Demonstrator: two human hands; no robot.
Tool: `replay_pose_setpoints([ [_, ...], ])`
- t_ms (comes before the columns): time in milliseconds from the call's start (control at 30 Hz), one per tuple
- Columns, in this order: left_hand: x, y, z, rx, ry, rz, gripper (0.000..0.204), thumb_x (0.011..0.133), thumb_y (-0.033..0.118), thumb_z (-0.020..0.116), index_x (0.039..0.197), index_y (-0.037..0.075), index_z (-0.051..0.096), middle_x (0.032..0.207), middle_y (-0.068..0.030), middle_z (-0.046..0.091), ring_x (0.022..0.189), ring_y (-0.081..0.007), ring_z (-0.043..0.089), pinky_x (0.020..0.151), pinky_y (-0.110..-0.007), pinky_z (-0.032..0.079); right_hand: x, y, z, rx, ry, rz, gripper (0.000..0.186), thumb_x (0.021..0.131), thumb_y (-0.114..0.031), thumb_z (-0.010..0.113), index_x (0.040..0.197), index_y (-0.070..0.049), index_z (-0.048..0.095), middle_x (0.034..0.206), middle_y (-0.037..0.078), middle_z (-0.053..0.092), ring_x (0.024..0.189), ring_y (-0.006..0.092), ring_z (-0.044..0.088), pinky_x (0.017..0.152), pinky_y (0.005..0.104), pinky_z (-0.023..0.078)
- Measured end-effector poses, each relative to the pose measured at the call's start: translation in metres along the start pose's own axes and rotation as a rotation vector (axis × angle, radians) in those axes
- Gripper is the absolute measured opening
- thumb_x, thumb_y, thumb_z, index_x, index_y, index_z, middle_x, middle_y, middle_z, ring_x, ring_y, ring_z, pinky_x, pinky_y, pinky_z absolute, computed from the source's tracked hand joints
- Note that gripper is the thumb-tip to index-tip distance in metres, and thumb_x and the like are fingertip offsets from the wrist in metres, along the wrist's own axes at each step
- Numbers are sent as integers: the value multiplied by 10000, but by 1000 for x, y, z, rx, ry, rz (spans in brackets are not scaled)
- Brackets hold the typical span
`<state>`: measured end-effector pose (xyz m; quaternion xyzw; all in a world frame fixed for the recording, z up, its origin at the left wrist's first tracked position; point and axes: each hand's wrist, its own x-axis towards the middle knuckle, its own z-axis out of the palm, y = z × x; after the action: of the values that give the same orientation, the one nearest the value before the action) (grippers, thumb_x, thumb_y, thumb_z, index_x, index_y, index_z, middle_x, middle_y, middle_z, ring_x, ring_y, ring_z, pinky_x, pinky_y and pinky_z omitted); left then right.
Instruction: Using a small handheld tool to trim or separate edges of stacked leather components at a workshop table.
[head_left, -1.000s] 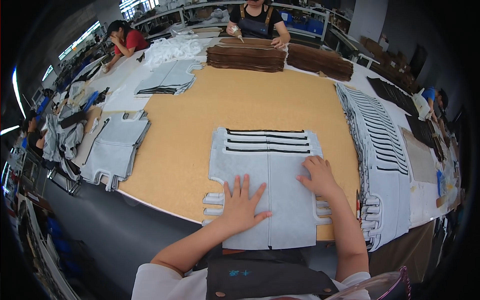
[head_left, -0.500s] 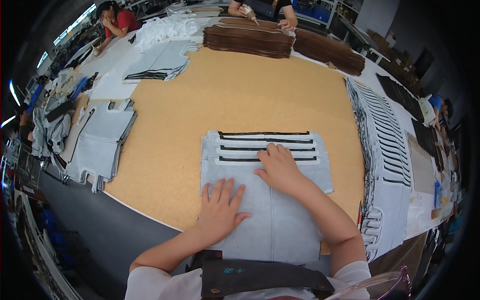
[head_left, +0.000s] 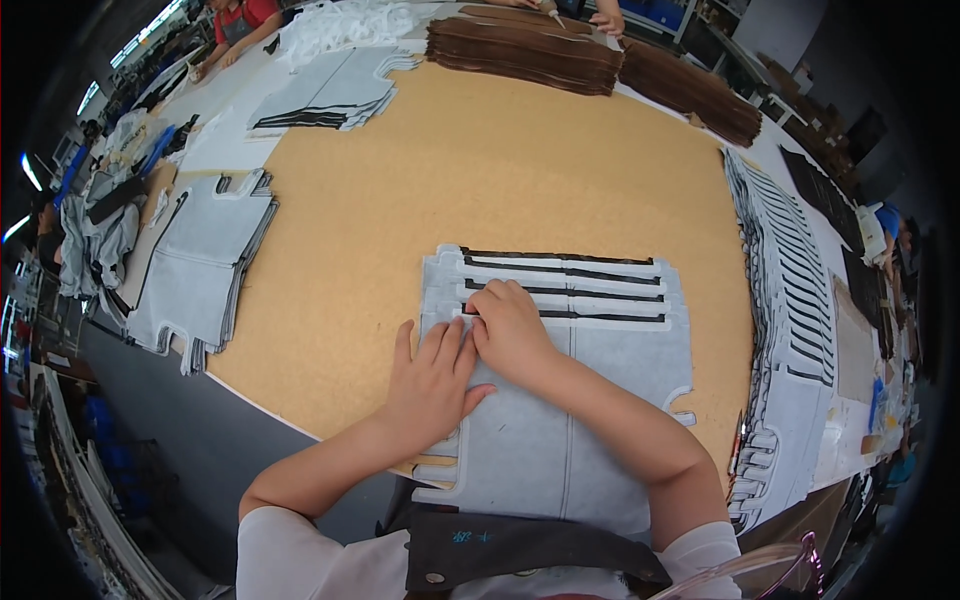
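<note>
Grey fabric-like panels [head_left: 515, 430] lie overlapped in front of me, with several black strips [head_left: 610, 293] in rows across their far part. My left hand [head_left: 432, 380] rests on the panels' left side, fingers stretched out and apart, fingertips near the strips' left end. My right hand [head_left: 510, 325] is on the left end of the nearest strips, fingers bent and held together. Its thumb side is beside my left fingertips. Whatever is under the right fingertips is hidden.
More grey panel stacks lie at the left [head_left: 205, 255] and far left [head_left: 335, 90]. A long overlapped row of striped panels [head_left: 790, 290] lies right, a thin pen-like tool [head_left: 738, 443] beside it. Brown stacks [head_left: 525, 55] stand at the back, near a co-worker's hand [head_left: 607, 20].
My right hand has moved left along the strips, its fingers drawn closer together. My left hand has slid forward toward it. More of the black strip rows show now, and the view has shifted slightly.
</note>
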<state>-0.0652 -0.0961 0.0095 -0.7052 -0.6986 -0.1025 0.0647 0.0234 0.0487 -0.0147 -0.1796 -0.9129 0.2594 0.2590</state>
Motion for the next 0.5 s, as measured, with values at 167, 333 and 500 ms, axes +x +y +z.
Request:
replay_pose_setpoints([
  [167,1,-4,5,-5,80,7,502,813,263,648,1197,-43,543,1238,-183,541,1153,-305,487,1000,-535,327,-6,6,5,88,58,-3,107,740,-15,611,842,-46,611,895,96,554,890,298,508,792,397,416],
  [333,7,-19,14,-175,136,-67,303,748,4,584,1048,25,618,1139,-120,604,1011,-299,588,885,-430,444,-10,-1,-1,-40,-27,-106,146,696,-18,630,839,-45,616,893,89,549,889,284,505,794,383,418],
  [500,15,-26,11,-331,146,-131,317,726,-54,553,1021,35,627,1027,-135,624,883,-335,614,773,-422,494,-17,1,-5,-167,10,-168,158,712,-13,591,863,-40,628,907,83,546,899,275,502,797,372,420],
])
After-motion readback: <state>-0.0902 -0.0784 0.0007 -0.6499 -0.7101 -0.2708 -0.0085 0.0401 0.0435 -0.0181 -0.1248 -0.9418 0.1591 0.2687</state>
